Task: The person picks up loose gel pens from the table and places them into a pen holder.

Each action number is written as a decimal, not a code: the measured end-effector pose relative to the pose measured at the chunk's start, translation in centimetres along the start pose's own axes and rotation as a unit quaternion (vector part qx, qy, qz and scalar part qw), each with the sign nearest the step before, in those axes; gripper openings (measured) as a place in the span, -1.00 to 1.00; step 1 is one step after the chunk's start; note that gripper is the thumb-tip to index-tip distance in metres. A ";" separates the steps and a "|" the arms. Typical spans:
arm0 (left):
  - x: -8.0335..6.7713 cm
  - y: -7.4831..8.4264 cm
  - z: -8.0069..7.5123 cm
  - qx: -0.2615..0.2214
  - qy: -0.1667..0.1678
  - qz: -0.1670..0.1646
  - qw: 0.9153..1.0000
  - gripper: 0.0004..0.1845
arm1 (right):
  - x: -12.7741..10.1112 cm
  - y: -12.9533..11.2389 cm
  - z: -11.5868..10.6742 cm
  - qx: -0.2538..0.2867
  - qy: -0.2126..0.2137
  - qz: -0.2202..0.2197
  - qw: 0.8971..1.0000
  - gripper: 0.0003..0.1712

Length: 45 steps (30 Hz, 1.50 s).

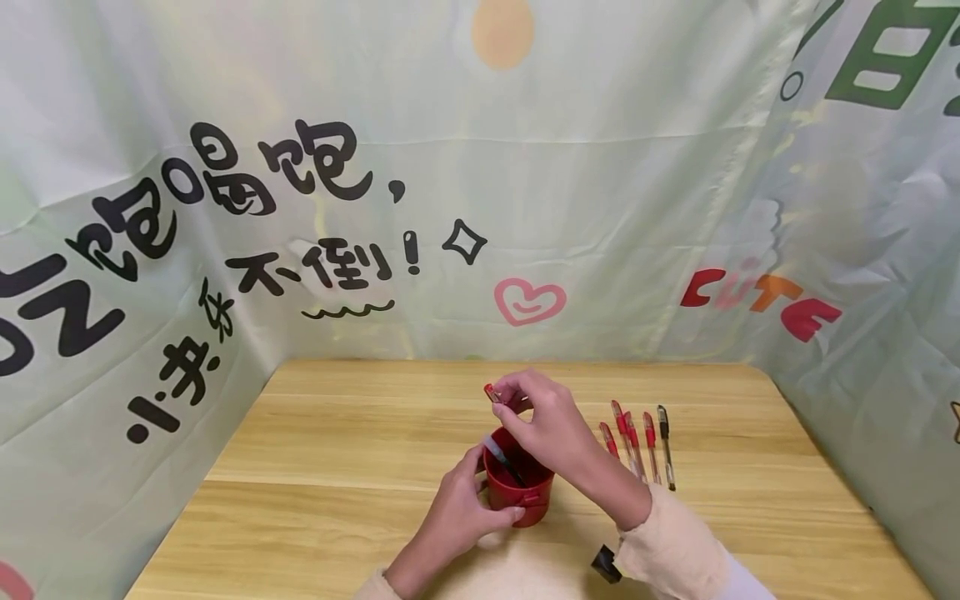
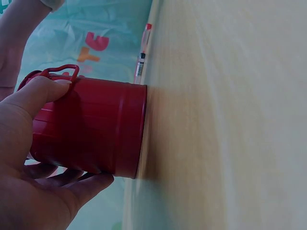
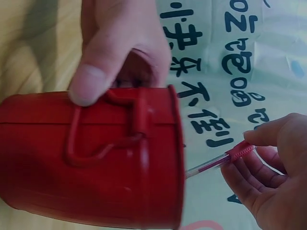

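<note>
A red metal pail (image 1: 536, 500) with a small wire handle (image 3: 76, 139) stands upright on the table. My left hand (image 1: 459, 504) grips its side, thumb across the front near the handle and fingers around the other side. Inside the pail leans a dark pen with a pale upper end (image 1: 494, 448). Above the mouth, my right hand (image 1: 543, 417) pinches a red gel pen (image 3: 240, 150) by its red grip between thumb and fingers. The pen's clear barrel slants toward the pail, and its far end is hidden behind the rim in the right wrist view.
Right of the pail, several red-capped pens (image 1: 649, 429) and a black pen (image 1: 664, 425) lie on the wooden table (image 1: 337, 442). A small black object (image 1: 606, 564) is beside the right sleeve. Printed cloth (image 1: 600, 208) hangs behind and at both sides.
</note>
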State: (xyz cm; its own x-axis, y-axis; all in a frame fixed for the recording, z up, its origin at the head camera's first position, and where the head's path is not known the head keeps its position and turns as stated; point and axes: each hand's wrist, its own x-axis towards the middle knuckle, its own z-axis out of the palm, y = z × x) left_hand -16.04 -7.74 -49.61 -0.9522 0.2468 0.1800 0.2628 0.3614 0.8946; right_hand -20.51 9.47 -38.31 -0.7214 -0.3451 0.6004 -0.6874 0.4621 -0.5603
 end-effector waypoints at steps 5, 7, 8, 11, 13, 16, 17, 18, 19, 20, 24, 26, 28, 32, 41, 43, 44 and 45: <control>0.0 0.0 0.0 0.003 -0.004 -0.004 1.000 0.03 | -0.4 0.3 0.6 0.002 -0.024 0.023 0.999 -0.74; 0.0 0.0 0.0 0.005 -0.006 -0.006 1.000 0.04 | -0.5 0.5 0.7 -0.007 -0.035 0.034 0.999 -0.74; 0.1 0.0 0.0 0.006 -0.006 -0.006 1.000 0.04 | -0.6 0.5 0.8 -0.011 -0.040 0.038 0.998 -0.74; 0.1 0.1 -0.1 0.005 -0.008 -0.008 1.000 0.03 | -0.7 0.8 1.0 -0.019 -0.056 0.047 0.997 -0.75; 0.0 0.1 -0.1 0.006 -0.008 -0.008 1.000 0.04 | -0.8 0.9 1.2 -0.023 -0.066 0.054 0.996 -0.77; 0.0 0.1 -0.1 0.009 -0.007 -0.006 1.000 0.04 | -1.0 1.1 1.4 -0.030 -0.078 0.061 0.995 -0.78; 0.0 0.1 -0.1 0.010 -0.007 -0.006 1.000 0.03 | -1.0 1.2 1.4 -0.033 -0.081 0.062 0.994 -0.79; 0.0 0.1 -0.1 0.011 -0.006 -0.006 1.000 0.03 | -1.0 1.2 1.5 -0.036 -0.084 0.064 0.994 -0.79; 0.0 0.1 -0.1 0.011 -0.007 -0.006 1.000 0.03 | -1.1 1.3 1.6 -0.040 -0.086 0.064 0.993 -0.79; 0.0 0.1 -0.1 0.012 -0.007 -0.005 1.000 0.03 | -1.1 1.3 1.6 -0.043 -0.087 0.065 0.993 -0.79; 0.0 0.2 -0.2 0.009 -0.010 -0.006 1.000 0.01 | -1.3 1.4 1.8 -0.047 -0.091 0.070 0.992 -0.80; 0.0 0.2 -0.2 0.008 -0.011 -0.006 1.000 0.01 | -1.4 1.4 1.9 -0.045 -0.095 0.076 0.992 -0.81; 0.0 0.2 -0.2 0.008 -0.012 -0.007 1.000 0.02 | -1.5 1.4 2.0 -0.042 -0.100 0.082 0.991 -0.83; -0.1 0.2 -0.1 0.009 -0.010 -0.008 1.000 0.02 | -1.6 1.5 2.2 -0.039 -0.106 0.087 0.990 -0.84; 0.0 0.1 -0.1 0.018 -0.006 -0.005 1.000 0.00 | -1.6 1.4 2.4 -0.078 -0.115 0.100 0.985 -0.86; 0.0 0.1 -0.1 0.017 -0.007 -0.006 1.000 -0.01 | -1.6 1.3 2.4 -0.084 -0.122 0.100 0.984 -0.86; 0.0 0.1 -0.1 0.016 -0.008 -0.006 1.000 -0.01 | -1.6 1.3 2.4 -0.086 -0.125 0.100 0.983 -0.86; 0.0 0.1 -0.1 0.015 -0.008 -0.006 1.000 -0.02 | -1.6 1.4 2.4 -0.087 -0.128 0.100 0.983 -0.86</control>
State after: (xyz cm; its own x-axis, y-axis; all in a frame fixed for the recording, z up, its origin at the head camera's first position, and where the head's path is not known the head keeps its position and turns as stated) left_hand -16.02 -7.84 -49.51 -0.9529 0.2559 0.1626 0.2558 0.3910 0.8841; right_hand -20.48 8.67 -41.43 -0.8538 -0.4165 0.3123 -0.5204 0.6669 -0.5333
